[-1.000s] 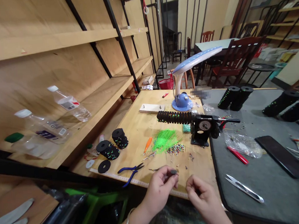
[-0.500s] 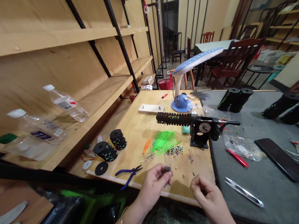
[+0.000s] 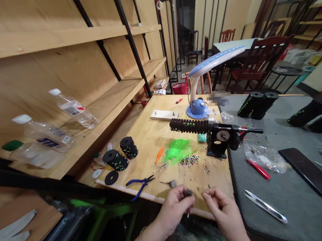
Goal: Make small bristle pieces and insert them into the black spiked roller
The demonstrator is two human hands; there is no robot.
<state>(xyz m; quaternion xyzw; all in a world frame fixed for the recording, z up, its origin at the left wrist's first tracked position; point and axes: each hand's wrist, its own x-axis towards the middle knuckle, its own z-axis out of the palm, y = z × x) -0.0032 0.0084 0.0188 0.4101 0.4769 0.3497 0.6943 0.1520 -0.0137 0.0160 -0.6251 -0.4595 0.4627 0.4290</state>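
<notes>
My left hand (image 3: 176,205) is closed in a pinch near the table's front edge. At its fingertips is a small dark grey piece (image 3: 189,193), too small to name. A thin pale tip (image 3: 188,215) pokes out below those fingers. Close by on the right, my right hand (image 3: 222,206) pinches thumb against forefinger; what it holds, if anything, cannot be made out. Just beyond the left hand lies a small grey item with a thin point (image 3: 171,183). Multicoloured beads (image 3: 189,160) and bright green strands (image 3: 178,149) lie farther back.
A black rotary clamp (image 3: 218,140) carries a ribbed black roll (image 3: 189,125). Blue pliers (image 3: 140,183), an orange-handled tool (image 3: 159,156) and black spools (image 3: 115,160) lie left. Silver snips (image 3: 265,206), a red pen (image 3: 259,169) and a phone (image 3: 305,170) rest right. A blue lamp (image 3: 197,108) stands behind.
My left hand has moved right, closer to my right hand, uncovering the grey pointed item on the table. The right hand stays pinched in about the same place. The view has shifted slightly.
</notes>
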